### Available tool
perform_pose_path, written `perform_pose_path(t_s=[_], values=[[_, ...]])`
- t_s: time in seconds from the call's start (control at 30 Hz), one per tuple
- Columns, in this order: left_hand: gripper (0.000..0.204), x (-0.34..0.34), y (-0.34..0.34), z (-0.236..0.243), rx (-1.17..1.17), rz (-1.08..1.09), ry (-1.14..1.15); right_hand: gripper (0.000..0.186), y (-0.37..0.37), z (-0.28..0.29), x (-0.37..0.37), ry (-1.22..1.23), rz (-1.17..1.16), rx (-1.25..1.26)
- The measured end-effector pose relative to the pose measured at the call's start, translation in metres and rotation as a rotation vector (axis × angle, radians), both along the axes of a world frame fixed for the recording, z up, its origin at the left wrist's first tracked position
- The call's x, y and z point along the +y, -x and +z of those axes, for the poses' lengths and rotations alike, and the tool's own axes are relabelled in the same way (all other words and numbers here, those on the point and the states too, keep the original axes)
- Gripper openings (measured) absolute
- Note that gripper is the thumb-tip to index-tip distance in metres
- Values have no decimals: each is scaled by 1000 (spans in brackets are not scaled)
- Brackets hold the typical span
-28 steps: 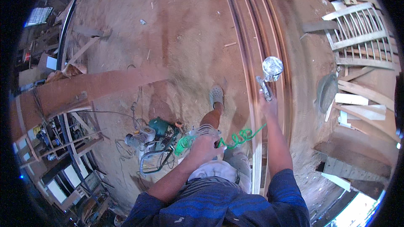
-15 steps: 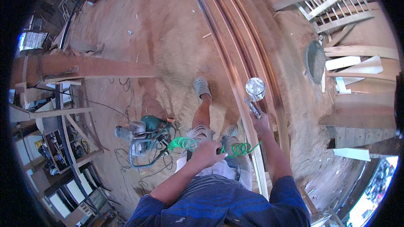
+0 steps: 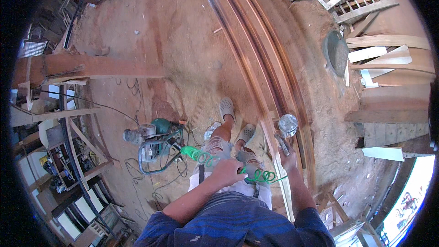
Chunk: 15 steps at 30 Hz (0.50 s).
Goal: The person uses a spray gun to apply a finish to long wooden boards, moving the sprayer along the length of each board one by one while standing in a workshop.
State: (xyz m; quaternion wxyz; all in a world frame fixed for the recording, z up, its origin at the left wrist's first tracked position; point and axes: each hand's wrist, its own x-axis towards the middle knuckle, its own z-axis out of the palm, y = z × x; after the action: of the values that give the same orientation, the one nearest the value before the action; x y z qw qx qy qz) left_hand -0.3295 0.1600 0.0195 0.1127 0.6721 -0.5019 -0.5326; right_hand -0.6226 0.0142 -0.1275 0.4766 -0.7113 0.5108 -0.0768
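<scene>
Drawn nearer, right grip (image 3: 289, 159) clasps spray gun (image 3: 282, 144), left grip (image 3: 227, 172) hose (image 3: 263, 175) — cup (image 3: 287, 126) contents hidden.

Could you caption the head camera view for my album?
Left fingers around a green coiled hose, right fingers holding a spray gun over long wooden strips.

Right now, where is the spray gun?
Right of centre in the head view, the spray gun is in the right hand, seen against the wooden strips.
</scene>
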Motion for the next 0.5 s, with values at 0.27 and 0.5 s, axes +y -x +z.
perform_pose_path(t_s=[0.27, 0.5], values=[[44, -8, -33, -9, 10, 56, -26, 47, -82, -27, -56, -36, -60, 9], [43, -37, -96, 4, -22, 153, -166, 51, -196, -18, -124, -72, 9, 89]])
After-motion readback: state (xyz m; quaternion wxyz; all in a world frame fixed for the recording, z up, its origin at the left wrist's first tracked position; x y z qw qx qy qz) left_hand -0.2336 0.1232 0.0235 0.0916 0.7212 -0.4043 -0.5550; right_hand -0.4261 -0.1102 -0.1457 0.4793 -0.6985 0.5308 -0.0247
